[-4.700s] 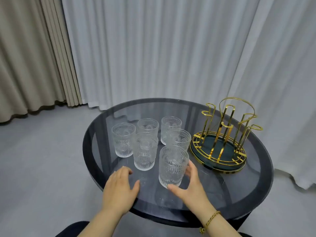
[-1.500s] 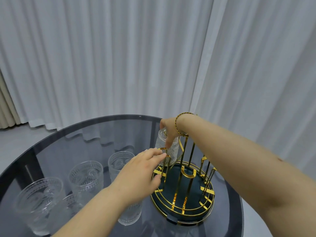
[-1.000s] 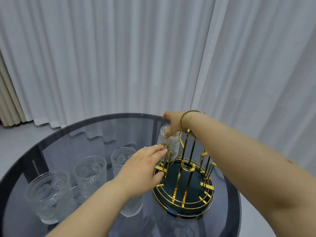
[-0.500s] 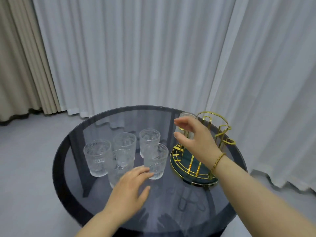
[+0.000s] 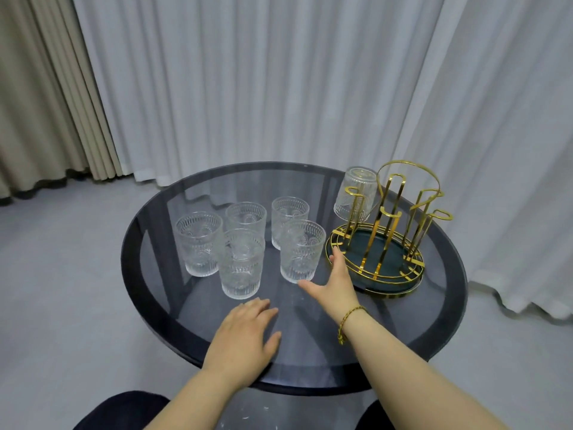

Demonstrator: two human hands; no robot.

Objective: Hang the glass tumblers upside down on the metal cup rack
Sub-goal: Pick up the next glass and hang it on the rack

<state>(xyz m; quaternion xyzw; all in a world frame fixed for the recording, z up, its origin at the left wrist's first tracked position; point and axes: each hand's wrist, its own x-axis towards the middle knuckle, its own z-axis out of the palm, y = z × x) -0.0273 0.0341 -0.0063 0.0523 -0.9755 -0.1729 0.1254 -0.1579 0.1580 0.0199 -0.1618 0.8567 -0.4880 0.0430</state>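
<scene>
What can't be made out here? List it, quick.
- Head view: whether the right hand touches the nearest glass; its fingers lie close beside it.
- Which peg holds the hung glass; the glass blurs the rack wires.
- Table legs, hidden under the dark top.

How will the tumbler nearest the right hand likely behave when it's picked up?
The tumbler is probably rigid and fragile: clear glass. Its ribbed, embossed wall should limit slipping. It looks thick-walled, so likely heavy for its size; standing upright on the smooth glass table, a push may slide it.
</scene>
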